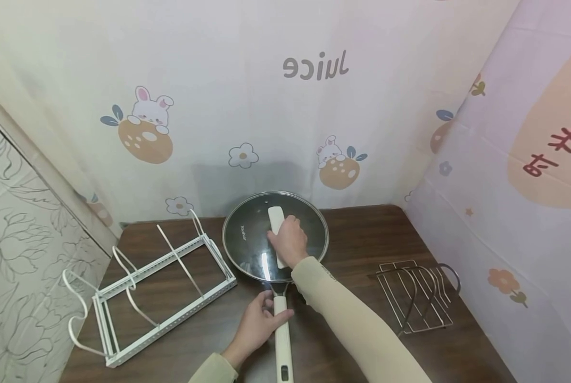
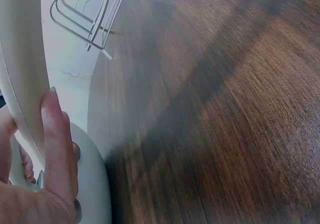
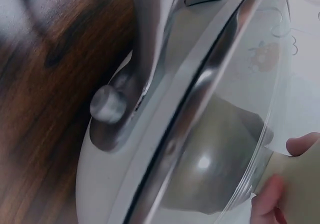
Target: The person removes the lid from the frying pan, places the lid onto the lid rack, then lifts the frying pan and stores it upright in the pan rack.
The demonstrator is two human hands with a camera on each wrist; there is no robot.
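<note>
A white frying pan point(image 3: 100, 184) with a glass lid point(image 1: 247, 252) on top is near the table's back edge. My right hand point(image 1: 291, 242) grips the lid's upright cream handle point(image 1: 275, 217); in the right wrist view, some of that hand's fingers point(image 3: 270, 196) show around the handle. The metal-edged lid appears seated on the pan's rim. My left hand point(image 1: 256, 322) holds the pan's long cream handle point(image 1: 283, 340) close to the metal neck, thumb across the top. In the left wrist view, fingers point(image 2: 52, 139) press against this handle's side.
On the left of the brown wooden table point(image 1: 347, 340) lies a white metal rack point(image 1: 170, 316) with curved wire dividers. A smaller silver wire rack point(image 1: 424, 298) stands at the right. A printed curtain point(image 1: 208, 106) hangs behind the table.
</note>
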